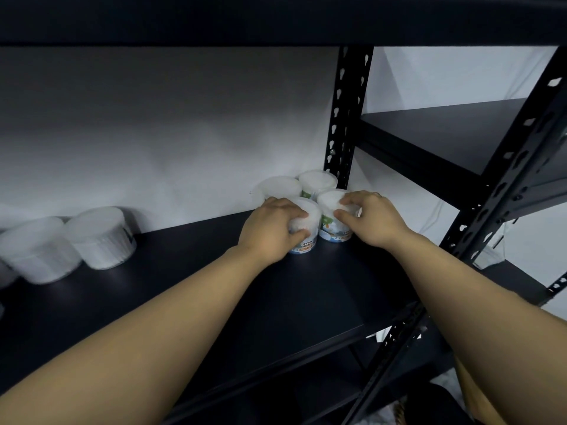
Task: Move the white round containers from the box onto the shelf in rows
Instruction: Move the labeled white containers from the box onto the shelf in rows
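Head view: your left hand (270, 230) and right hand (369, 217) each grip a container, left one (305, 237) and right one (333, 223), on the shelf (214, 271), second row forming far right behind two placed containers (302, 185); box out of view, remainder unknown.

Behind the rack you see a pale grey wall (147, 127), shaded dark toward the top. To your right a neighbouring black shelf board (441, 133) sits higher, with a white wall behind it. At the far right, low down, a clear plastic item (487, 256) shows between the posts; you cannot tell what it is. Bottom right, something tan (472, 391) and dark shapes lie blurred.
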Action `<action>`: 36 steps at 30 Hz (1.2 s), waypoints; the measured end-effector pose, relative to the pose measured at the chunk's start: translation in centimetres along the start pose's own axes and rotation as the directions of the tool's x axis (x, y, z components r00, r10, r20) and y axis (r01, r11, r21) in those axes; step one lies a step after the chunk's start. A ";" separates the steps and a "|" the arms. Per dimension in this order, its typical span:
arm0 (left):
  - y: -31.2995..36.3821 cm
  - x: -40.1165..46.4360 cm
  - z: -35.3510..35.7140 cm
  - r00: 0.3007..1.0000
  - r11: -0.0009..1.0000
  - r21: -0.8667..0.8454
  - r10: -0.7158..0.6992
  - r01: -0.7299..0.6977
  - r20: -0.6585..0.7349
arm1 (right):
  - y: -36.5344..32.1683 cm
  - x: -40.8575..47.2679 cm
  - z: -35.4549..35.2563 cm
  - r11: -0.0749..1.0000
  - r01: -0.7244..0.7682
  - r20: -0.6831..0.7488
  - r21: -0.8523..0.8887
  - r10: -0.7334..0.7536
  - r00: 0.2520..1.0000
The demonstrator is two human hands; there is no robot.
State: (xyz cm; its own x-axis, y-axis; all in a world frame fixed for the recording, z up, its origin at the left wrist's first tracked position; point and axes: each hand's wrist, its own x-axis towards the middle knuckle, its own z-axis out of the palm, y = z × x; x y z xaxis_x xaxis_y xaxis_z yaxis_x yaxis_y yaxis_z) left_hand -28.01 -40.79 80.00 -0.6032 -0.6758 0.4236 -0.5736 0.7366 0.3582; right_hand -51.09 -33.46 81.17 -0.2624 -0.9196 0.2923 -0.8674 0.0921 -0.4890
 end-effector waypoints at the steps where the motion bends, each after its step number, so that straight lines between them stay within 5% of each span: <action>1: 0.0 0.0 0.0 1.000 1.000 -0.002 0.001 -0.001 0.002 | 0.0 0.0 -0.1 1.000 -0.007 0.010 0.002 0.007 1.000; 8: -0.2 -0.1 -0.4 1.000 0.999 -0.027 0.019 -0.019 0.017 | -0.6 -0.1 -0.7 0.999 -0.024 0.019 0.022 0.023 1.000; 19: -6.8 -7.8 -9.3 0.978 0.977 0.074 -0.192 0.198 -0.081 | -11.9 0.0 4.2 0.961 0.257 0.081 0.106 -0.265 0.961; 29: -16.3 -18.2 -21.9 0.812 0.765 0.272 -0.549 0.584 -0.198 | -29.3 0.1 13.6 0.875 0.455 0.374 0.165 -0.482 0.792; 36: -18.8 -18.7 -24.1 0.697 0.640 0.449 -0.715 0.623 0.051 | -35.6 0.3 17.7 0.820 0.564 0.442 0.096 -0.543 0.714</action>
State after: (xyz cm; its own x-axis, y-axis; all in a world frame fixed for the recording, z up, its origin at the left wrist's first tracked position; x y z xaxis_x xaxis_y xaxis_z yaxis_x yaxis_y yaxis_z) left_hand 7.44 -41.38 85.42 -0.0389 -0.9992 -0.0034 -0.9921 0.0382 0.1199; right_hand -12.79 -43.79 84.12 0.4702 -0.8755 0.1113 -0.8188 -0.4799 -0.3150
